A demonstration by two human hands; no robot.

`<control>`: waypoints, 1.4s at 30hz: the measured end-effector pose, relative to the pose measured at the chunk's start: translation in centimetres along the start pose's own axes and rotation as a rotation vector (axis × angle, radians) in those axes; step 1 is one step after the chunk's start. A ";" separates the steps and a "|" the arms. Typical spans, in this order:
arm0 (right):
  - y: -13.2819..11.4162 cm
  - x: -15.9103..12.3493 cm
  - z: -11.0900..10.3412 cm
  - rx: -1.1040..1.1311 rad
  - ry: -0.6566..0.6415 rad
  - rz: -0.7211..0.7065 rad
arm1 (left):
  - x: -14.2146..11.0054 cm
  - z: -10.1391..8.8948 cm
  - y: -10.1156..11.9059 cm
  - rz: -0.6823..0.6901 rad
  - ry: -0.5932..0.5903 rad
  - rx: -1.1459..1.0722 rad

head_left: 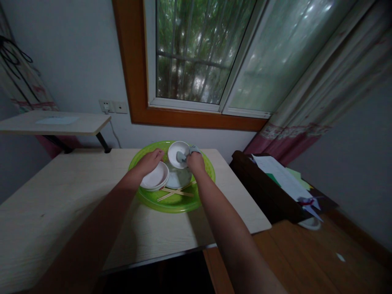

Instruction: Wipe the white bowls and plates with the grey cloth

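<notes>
My right hand (195,160) is closed on a grey-blue cloth (181,157), part of which lies inside a white bowl (173,151). That bowl is tilted towards me near the far side of a green plastic basin (176,208). Just left of it, my left hand (150,161) holds nothing I can see, its fingers stretched out and apart from the tilted bowl. Below the left hand sits a small stack of white bowls (154,177). A pale dish (178,179) lies in the middle of the basin, with several wooden chopsticks (177,192) crossed in front of it.
The basin stands on a light wooden table (76,196). A raised shelf (55,122) is at the left, below wall sockets (113,106). Behind is a window (199,61). To the right, a dark brown piece of furniture (263,188) bears papers (278,175).
</notes>
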State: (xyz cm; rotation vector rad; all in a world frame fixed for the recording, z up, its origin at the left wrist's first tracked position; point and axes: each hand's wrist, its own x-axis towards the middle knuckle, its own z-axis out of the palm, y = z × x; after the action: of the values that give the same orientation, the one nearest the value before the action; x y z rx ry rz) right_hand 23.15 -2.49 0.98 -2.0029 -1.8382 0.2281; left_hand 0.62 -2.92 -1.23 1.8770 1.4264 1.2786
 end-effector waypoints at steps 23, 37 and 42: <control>-0.8 0.6 1.2 0.512 0.288 -0.225 | 0.3 -1.3 0.6 -0.155 0.172 -0.224; -0.4 -0.9 0.0 -0.009 0.350 -0.146 | 0.3 -1.7 1.3 -0.163 0.238 -0.123; -0.2 -1.3 0.3 -0.129 0.124 -0.207 | 0.3 -1.7 1.4 -0.163 0.228 -0.120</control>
State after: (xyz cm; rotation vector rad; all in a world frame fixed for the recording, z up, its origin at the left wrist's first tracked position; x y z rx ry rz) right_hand 22.73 -3.71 0.62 -1.8444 -2.0056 -0.0756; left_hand -0.12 -3.45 0.81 1.5434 1.5433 1.4974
